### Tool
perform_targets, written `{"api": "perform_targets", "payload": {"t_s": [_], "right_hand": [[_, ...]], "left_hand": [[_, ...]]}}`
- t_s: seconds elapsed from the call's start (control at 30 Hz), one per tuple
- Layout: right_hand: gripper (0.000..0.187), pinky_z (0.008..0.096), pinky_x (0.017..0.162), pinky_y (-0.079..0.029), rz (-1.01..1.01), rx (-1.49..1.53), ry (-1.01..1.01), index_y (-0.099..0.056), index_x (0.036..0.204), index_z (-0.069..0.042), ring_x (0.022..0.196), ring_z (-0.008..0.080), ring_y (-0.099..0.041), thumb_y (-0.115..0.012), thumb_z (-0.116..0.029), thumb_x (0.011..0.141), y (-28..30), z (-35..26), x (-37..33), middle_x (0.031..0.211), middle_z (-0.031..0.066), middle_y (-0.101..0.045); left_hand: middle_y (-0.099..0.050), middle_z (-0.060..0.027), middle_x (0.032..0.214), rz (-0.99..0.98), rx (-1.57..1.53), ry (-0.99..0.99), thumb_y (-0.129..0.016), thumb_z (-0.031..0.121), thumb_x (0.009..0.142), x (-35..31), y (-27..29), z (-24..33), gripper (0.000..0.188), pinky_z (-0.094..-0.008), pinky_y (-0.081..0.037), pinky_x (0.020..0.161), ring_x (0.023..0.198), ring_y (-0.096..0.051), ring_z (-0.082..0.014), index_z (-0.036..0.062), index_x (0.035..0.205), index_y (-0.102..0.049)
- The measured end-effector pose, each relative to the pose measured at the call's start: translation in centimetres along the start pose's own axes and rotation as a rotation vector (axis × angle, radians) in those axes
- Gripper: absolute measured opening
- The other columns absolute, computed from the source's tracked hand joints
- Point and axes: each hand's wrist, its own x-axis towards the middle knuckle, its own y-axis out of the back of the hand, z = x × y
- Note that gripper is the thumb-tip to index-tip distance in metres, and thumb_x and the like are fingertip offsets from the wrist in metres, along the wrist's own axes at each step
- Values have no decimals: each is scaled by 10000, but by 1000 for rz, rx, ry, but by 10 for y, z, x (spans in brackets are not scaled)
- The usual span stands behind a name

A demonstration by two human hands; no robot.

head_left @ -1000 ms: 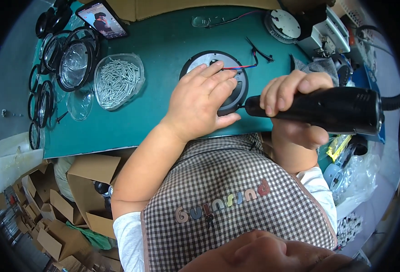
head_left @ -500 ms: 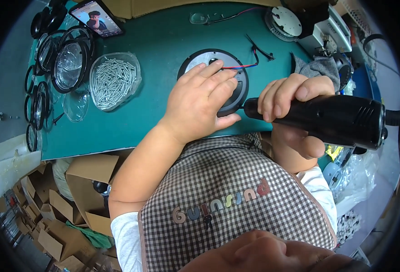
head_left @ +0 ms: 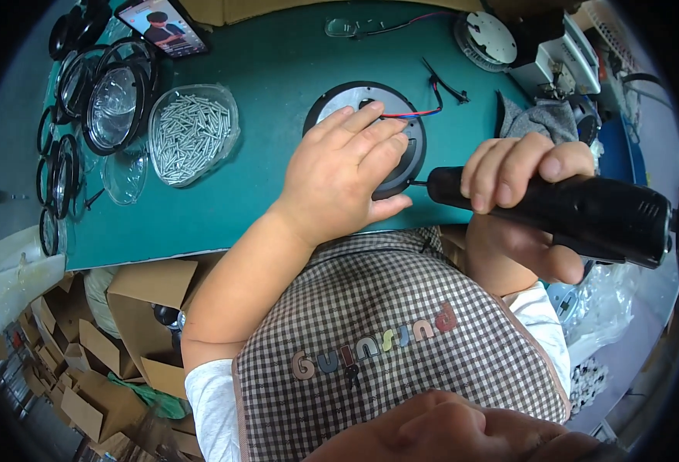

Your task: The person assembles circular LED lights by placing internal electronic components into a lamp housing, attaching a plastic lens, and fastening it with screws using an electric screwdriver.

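I watch through one head-worn fisheye, left of a side-by-side pair. Faces steeply down over the bench [head_left: 270,69], upright, at close range. Left hand [head_left: 343,169] near my centre, right hand [head_left: 526,181] off to the right. Checked apron [head_left: 401,377] fills the lower middle; cardboard boxes [head_left: 152,282] lower left. Corners black.

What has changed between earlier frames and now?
The right hand has drawn the black power tool rightward, its rear swinging toward the person; more of its bit shows. The phone shows a different image. The left hand still lies on the round part; nothing released.
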Motion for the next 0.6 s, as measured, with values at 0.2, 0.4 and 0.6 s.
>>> {"api": "perform_targets", "payload": {"t_s": [0.2,0.4,0.6], "right_hand": [[822,319,572,-500,-23,-2,-41,-460,1225,-38,610,183,-587,-762,-650,767,4,2,-4,838,75,-576],[792,314,563,-502,-38,-94,-81,-462,1198,-41,602,179,-587,-761,-637,772,-3,-4,-4,803,75,-578],[751,319,575,-514,-162,-102,-173,-485,1164,-38,612,180,-595,-791,-592,760,2,2,4,806,77,-594]], "left_hand": [[-652,-79,1242,-16,-5,1,-866,368,606,1,0,1,602,-474,-458,1045,1223,-590,-303,90,1096,-653],[-645,-73,1252,-15,-4,6,-871,354,600,0,-2,1,605,-473,-461,1042,1228,-585,-301,95,1101,-650],[-644,-75,1251,5,16,0,-879,356,580,1,-2,2,636,-476,-458,1044,1229,-582,-309,92,1109,-645]]}}
